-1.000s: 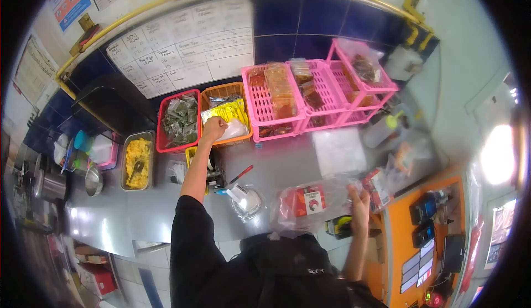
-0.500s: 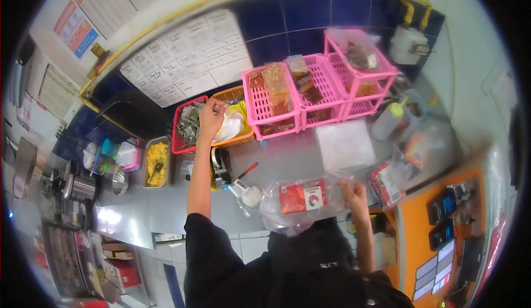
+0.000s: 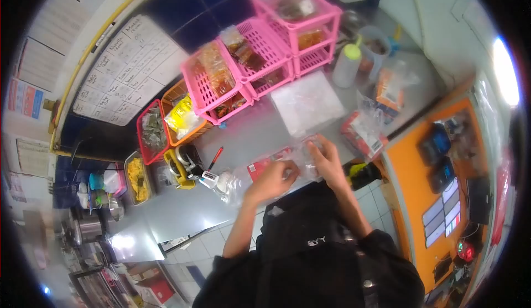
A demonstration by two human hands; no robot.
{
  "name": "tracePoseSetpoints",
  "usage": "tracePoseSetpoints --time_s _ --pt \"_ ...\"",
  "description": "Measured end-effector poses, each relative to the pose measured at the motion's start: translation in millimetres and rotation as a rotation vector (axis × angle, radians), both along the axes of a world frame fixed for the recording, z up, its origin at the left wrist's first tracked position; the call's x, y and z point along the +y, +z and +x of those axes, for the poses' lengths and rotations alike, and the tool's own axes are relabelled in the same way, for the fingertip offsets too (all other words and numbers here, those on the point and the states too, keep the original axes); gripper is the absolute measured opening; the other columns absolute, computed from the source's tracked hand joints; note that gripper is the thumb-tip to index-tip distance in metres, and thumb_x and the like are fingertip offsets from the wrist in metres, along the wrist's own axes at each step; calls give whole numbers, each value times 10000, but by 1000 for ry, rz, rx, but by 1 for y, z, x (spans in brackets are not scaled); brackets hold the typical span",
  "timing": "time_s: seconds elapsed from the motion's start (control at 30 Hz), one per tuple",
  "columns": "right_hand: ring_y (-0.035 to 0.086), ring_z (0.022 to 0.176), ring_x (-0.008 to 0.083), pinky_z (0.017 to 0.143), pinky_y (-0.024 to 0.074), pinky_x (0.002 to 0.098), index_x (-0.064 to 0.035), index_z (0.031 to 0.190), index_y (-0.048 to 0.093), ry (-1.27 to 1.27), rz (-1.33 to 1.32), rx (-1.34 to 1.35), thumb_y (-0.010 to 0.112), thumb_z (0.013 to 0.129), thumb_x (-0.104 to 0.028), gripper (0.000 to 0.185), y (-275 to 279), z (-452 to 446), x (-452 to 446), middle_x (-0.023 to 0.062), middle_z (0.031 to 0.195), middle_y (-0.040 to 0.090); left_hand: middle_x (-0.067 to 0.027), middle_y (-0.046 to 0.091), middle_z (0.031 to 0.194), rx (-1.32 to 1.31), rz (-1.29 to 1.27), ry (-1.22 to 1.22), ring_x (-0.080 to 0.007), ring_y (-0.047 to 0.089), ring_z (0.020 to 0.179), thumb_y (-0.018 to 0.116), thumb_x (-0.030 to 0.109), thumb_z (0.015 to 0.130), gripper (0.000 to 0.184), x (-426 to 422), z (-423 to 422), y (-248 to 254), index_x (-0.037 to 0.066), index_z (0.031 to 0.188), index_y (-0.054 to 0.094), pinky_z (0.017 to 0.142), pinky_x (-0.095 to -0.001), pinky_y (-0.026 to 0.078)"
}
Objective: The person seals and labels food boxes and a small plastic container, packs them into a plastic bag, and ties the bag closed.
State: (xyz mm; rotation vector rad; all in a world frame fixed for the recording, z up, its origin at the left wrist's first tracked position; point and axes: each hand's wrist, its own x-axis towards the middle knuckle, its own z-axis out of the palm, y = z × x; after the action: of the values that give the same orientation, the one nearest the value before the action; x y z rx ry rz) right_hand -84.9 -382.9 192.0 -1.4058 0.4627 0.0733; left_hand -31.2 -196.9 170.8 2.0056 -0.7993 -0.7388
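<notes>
My left hand [image 3: 274, 181] is over the clear plastic bag [image 3: 238, 182] near the counter's front edge, its fingers curled together; anything between them is too small to make out. Inside the bag lies a red and white packet [image 3: 259, 167], partly covered by that hand. At the bag's right end, my right hand [image 3: 326, 161] pinches the plastic. A red pen [image 3: 216, 157] and a small white-and-blue item [image 3: 209, 179] lie to the left of the bag.
Pink baskets [image 3: 265, 59] with packets stand at the back, beside an orange basket [image 3: 176, 93] and a red basket [image 3: 140, 125]. A metal tray [image 3: 145, 199] of yellow food is left. White sheets [image 3: 307, 103], a bottle [image 3: 347, 67] and another bagged red box [image 3: 362, 136] are right.
My left hand has left the orange and red baskets and come down to the bag, close to my right hand. The camera view has turned and shifted.
</notes>
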Motion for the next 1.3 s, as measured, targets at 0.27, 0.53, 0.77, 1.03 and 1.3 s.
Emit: tracePoseSetpoints --time_s 0.27,0.53,0.77,1.03,1.3 --pt "421 566 60 484 340 263 12 1019 588 -76 -265 -220 593 952 -118 146 -23 -24 12 -2 665 521 -173 628 1174 -189 401 -164 -339 586 1128 593 167 863 282 -82 18 -128 58 1121 628 944 -441 483" --pt "358 490 -9 430 228 212 -58 919 585 -39 -154 -263 607 972 -156 114 -12 -7 43 -85 596 474 -180 669 1102 -49 168 27 -349 610 1123 685 242 830 361 -56 -16 -108 37 1124 646 952 -426 483" --pt "485 600 38 500 372 181 -23 1106 622 -119 -155 8 672 937 -232 273 -3 -3 32 -30 794 596 -97 688 1029 208 -507 427 -164 677 912 554 170 988 215 127 -36 41 1 1081 651 781 -308 541" --pt "409 568 3 472 277 188 -53 966 642 -242 -197 -108 651 948 -195 144 -9 -2 33 -76 694 523 -153 685 1094 -181 125 747 -303 654 1019 676 179 799 417 294 40 -141 23 1184 641 890 -372 506" --pt "505 723 53 651 413 213 17 1117 635 -304 -231 -19 669 944 -221 296 -11 -12 37 -19 822 573 -133 693 1034 45 437 660 -308 670 956 721 261 778 287 262 65 -112 53 968 667 814 -442 515"
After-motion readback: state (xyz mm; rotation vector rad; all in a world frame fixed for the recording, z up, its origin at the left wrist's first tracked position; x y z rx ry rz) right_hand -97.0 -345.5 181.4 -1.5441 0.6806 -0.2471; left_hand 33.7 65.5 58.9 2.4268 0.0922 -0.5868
